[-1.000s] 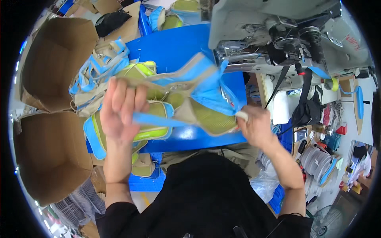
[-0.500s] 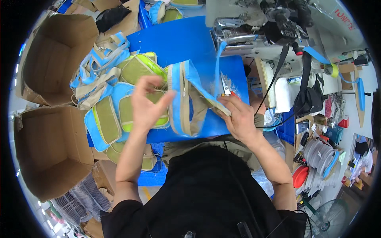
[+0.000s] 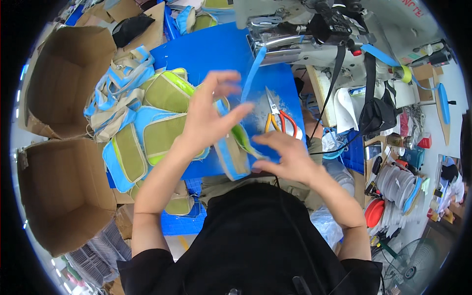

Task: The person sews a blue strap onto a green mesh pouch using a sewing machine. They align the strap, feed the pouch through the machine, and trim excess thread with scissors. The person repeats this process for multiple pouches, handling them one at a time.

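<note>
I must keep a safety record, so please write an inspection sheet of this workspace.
Surface: blue table, covered in part at left.
Job's things: blue-and-beige fabric strip between the hands, blurred.
Clutter: green-and-blue fabric pieces piled left; scissors near the right edge.
Hands: left hand open, contact with strip unclear; right hand at the strip's right end, grip unclear.
Cables: thin black cord right of the right hand.
Surroundings: two open cardboard boxes left, fan lower right.

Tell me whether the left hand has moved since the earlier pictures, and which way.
Yes: the left hand has moved rightward over the table, farther from the lower cardboard box.
</note>
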`<action>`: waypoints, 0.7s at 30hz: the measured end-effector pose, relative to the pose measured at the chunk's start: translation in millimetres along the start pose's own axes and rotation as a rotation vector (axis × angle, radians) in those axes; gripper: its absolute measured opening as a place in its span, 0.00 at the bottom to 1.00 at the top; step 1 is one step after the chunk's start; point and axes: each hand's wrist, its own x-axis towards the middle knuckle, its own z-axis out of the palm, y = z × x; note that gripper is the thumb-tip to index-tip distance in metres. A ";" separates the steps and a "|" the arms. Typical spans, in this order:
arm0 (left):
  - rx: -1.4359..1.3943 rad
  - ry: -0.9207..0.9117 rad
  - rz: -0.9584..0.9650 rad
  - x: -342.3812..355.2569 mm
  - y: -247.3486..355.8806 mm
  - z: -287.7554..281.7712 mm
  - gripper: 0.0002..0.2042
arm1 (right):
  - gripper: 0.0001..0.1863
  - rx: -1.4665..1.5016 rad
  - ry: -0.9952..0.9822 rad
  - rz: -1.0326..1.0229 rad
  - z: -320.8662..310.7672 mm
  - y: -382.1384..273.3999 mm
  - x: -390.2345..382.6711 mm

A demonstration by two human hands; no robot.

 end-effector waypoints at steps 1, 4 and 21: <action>0.048 0.080 0.080 17.6 0.8 10.2 0.20 | 0.21 0.019 0.057 0.010 -15.1 0.6 2.9; 0.183 0.175 0.180 48.0 10.0 23.2 0.17 | 0.19 0.207 0.380 0.140 -61.2 -7.9 18.2; -0.722 -0.552 -0.319 8.4 -1.8 -62.4 0.09 | 0.21 -0.140 0.695 0.120 -173.6 8.5 68.3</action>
